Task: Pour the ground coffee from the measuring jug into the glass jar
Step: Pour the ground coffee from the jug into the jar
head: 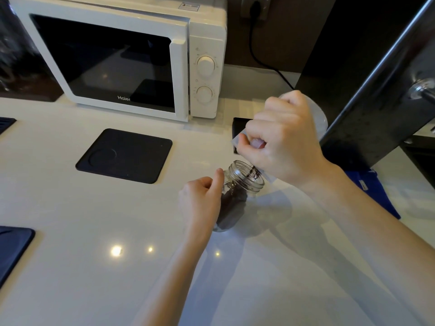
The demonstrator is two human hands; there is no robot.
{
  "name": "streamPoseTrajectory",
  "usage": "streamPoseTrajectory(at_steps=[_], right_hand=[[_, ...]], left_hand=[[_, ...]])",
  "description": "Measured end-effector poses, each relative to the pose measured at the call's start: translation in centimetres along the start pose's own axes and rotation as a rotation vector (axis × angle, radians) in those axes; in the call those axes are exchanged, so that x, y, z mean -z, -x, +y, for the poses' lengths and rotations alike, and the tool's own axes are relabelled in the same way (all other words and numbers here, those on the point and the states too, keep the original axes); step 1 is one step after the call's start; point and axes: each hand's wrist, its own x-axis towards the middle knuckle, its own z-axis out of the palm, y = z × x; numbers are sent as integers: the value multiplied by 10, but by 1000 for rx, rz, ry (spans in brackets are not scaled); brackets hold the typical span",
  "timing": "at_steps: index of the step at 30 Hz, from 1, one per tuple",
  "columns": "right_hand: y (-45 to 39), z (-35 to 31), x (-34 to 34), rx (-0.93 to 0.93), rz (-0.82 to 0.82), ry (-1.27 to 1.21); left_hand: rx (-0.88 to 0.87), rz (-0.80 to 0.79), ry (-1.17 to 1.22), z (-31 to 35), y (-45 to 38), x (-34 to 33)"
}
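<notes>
White worktop (70, 208): black mat (124, 156) left of centre, then left hand (200, 201), grip wrapped round glass jar (235, 196) part full of ground coffee (229, 208), right hand (286, 140) gripping tipped measuring jug (316, 116), spout over jar mouth, dark grounds falling.

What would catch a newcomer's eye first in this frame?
Front and centre, the right hand tips a clear measuring jug over the open glass jar, with dark ground coffee at the spout falling into the jar's mouth. The left hand steadies the jar on the white counter. Behind stands a white microwave, with a black square mat in front of it.
</notes>
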Motion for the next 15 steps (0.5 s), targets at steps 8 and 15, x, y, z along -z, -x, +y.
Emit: streamPoseTrajectory(at_steps=[8,15], right_hand=[[2,0,-2,-19,3,-22],[3,2,0,29,18,-2]], left_hand=[[-22,2,-7,3,1,1],[-35,4,-3,3,1,1]])
